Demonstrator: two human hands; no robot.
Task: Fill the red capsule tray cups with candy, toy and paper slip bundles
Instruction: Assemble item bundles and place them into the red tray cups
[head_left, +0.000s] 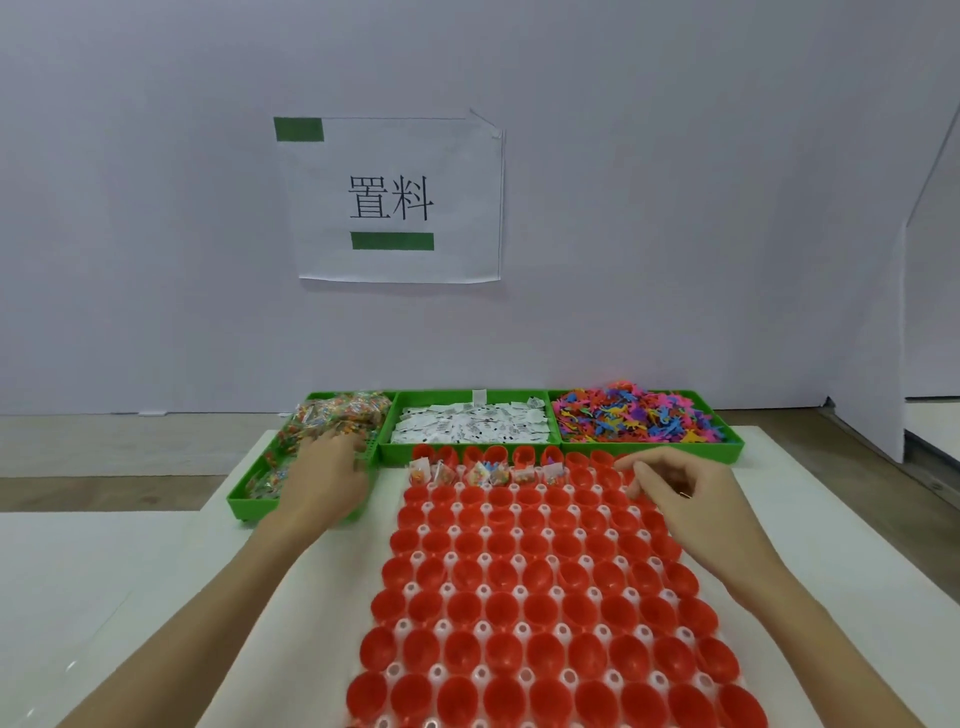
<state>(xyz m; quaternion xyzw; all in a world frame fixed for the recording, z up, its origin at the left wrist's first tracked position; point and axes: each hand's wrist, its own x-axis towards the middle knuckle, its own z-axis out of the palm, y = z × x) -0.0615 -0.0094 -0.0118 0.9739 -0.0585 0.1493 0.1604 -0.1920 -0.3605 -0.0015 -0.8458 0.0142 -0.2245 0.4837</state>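
The head view showed my left hand (327, 480) reaching with loose fingers into the candy bin (311, 447), my right hand (675, 488) loosely curled, seemingly empty, over the red capsule tray (519, 597), where only about six far-row cups (488, 474) were filled.

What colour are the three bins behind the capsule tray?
Bright green bins, seen in the head view, the only view.

Left hand (327, 480) fingertips among candy (337, 415)
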